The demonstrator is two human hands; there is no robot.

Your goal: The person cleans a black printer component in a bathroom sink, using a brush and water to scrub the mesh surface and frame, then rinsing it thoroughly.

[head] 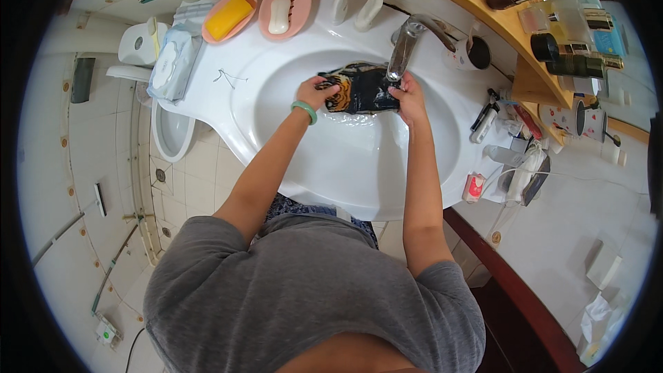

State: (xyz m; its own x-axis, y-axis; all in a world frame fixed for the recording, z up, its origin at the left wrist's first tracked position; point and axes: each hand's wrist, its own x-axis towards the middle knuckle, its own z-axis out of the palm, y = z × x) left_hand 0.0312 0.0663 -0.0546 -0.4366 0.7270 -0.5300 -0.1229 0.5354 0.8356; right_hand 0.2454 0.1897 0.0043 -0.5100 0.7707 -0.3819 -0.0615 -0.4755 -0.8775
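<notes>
A wet black cloth [365, 90] with an orange-brown pattern at its left end is stretched between my hands over the white washbasin [331, 166]. My left hand [317, 92] grips the patterned end, thumb on top; a pale green bangle sits on that wrist. The opposite end is pinched in my right hand [408, 97], just below the spout of the chrome faucet [403, 52]. Foamy or rippled water [355, 119] shows in the basin along the cloth's lower edge. The fingers under the cloth are hidden.
Pink dishes hold a yellow soap bar [228, 16] and a white soap bar [279, 15] at the back left. A wipes pack [173, 65] lies on the left counter. A cup [477, 53] stands right of the faucet, below a wooden shelf [538, 70] crowded with bottles.
</notes>
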